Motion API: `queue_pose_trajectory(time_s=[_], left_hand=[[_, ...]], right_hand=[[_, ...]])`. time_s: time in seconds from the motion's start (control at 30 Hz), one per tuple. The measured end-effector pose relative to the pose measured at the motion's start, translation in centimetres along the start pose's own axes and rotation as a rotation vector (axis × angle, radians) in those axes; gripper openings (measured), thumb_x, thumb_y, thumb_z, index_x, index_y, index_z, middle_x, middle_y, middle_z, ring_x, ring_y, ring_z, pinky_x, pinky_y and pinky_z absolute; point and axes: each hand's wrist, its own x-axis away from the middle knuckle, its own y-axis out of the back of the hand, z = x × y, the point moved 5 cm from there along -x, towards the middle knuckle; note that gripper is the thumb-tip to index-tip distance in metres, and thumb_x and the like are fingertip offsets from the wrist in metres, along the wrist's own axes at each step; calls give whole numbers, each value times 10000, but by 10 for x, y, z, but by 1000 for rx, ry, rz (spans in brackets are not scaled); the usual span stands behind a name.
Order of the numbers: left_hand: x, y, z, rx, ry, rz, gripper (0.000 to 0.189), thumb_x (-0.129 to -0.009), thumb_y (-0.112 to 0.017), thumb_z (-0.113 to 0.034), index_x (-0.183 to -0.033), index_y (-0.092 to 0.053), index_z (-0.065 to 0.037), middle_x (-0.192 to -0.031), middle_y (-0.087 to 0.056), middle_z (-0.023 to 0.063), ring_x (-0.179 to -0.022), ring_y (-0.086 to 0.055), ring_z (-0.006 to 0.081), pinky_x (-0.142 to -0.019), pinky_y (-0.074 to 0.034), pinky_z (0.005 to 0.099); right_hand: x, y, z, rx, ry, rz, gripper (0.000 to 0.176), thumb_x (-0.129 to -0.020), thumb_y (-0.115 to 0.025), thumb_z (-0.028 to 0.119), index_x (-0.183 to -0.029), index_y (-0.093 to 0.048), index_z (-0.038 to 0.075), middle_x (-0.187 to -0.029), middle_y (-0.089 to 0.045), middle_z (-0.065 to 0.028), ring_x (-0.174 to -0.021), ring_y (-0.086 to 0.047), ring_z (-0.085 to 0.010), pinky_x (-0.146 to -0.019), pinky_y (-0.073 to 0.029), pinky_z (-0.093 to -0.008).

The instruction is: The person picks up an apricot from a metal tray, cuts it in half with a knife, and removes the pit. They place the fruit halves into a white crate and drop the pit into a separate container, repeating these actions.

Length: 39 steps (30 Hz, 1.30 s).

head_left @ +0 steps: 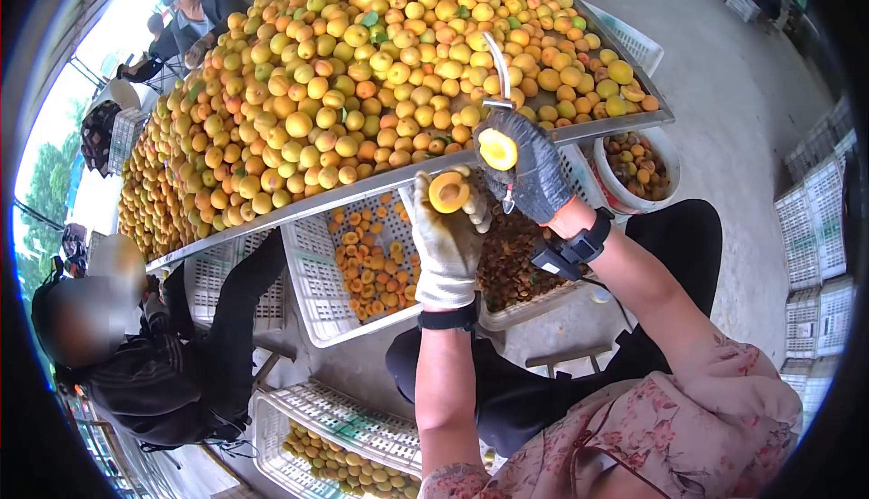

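Note:
My left hand (445,250), in a whitish work glove, has its fingers round an apricot half (449,193) whose cut face is turned up. Beside it my right hand (534,173), in a dark grey glove, grips a knife with a curved blade (499,60) pointing away from me. Another apricot half (497,149), cut side showing, is held against the right glove. Both hands are at the near edge of a metal-rimmed table (362,173) heaped with whole apricots (299,125). Beneath them, a white crate (312,286) holds apricot halves, and a second container holds brown apricot pits (520,259).
A white bucket (674,159) with apricot pieces stands to the right under the table corner. Another crate of apricots (353,472) is near my legs. White crates (806,245) are stacked at far right. One person in black (154,381) sits at left; another (204,10) is farther back.

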Motion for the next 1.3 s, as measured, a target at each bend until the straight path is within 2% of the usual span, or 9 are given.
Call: queue_pose_trajectory(time_s=[0.07, 0.37, 0.47, 0.5, 0.6, 0.67, 0.73, 1.07, 1.3], left_hand=[[6, 2, -6, -38, -67, 24, 638, -953, -278, -598, -996, -567, -31, -574, -472, 27, -475, -425, 133, -429, -333, 255], [22, 21, -27, -94, -183, -129, 604, -963, -303, -555, -992, -576, -18, -615, -513, 44, -501, -448, 148, -461, -355, 259], [23, 30, -26, -6, -143, -193, 571, -965, -309, -536, -984, -546, -16, -627, -492, 60, -525, -441, 169, -475, -356, 275], [22, 33, -25, -12, -154, -153, 543, -964, -322, -520, -987, -541, -24, -642, -495, 67, -539, -447, 173, -481, -360, 277], [21, 42, -19, 9, -138, -169, 430, -948, -385, -443, -1013, -534, -45, -743, -523, 82, -584, -464, 178, -505, -373, 280], [22, 36, -24, -24, -234, -139, 437, -947, -389, -442, -1040, -537, -42, -784, -539, 88, -589, -462, 171, -500, -375, 279], [23, 31, -29, 11, -259, -103, 425, -949, -393, -429, -1055, -536, -43, -799, -545, 93, -591, -460, 168, -497, -375, 278], [25, 28, -23, -3, -308, -104, 311, -944, -429, -336, -1025, -536, -55, -815, -551, 74, -600, -466, 143, -514, -388, 263], [16, 34, -19, 86, -219, -322, 362, -925, -470, -521, -921, -545, -167, -716, -509, -25, -571, -481, 115, -476, -376, 234]], right_hand=[[-5, 1, -6, -532, -170, 477, 233, -942, -507, 121, -1167, -529, 63, -1048, -602, -76, -896, -613, -143, -738, -543, -262], [13, -39, 10, -124, -107, 216, 303, -943, -502, 314, -1133, -540, 80, -863, -634, -32, -606, -577, -96, -418, -418, -202], [2, -51, -1, -394, -251, 536, 315, -940, -521, 306, -1166, -531, 86, -892, -632, -32, -615, -579, -95, -450, -445, -199], [15, -79, 24, -109, -94, 312, 294, -929, -552, 296, -1125, -570, 77, -868, -627, -25, -570, -557, -87, -480, -451, -188], [-14, -122, 13, 274, 5, 515, 221, -890, -632, 248, -992, -644, 52, -853, -642, -8, -645, -571, -67, -553, -474, -187], [-19, -132, 23, -17, 122, 583, 210, -874, -656, 221, -1002, -645, 55, -793, -637, 6, -625, -549, -49, -540, -459, -181], [-21, -118, 33, -97, 101, 519, 196, -897, -605, 253, -871, -615, 60, -584, -525, 6, -414, -438, -70, -381, -386, -221], [-10, -90, -3, -170, -18, 198, 214, -950, -508, 318, -893, -520, 112, -592, -464, 11, -408, -394, -95, -396, -358, -241], [-12, -93, -13, -218, 29, 209, 235, -947, -522, 278, -778, -480, 121, -554, -431, 9, -391, -379, -93, -355, -317, -244]])
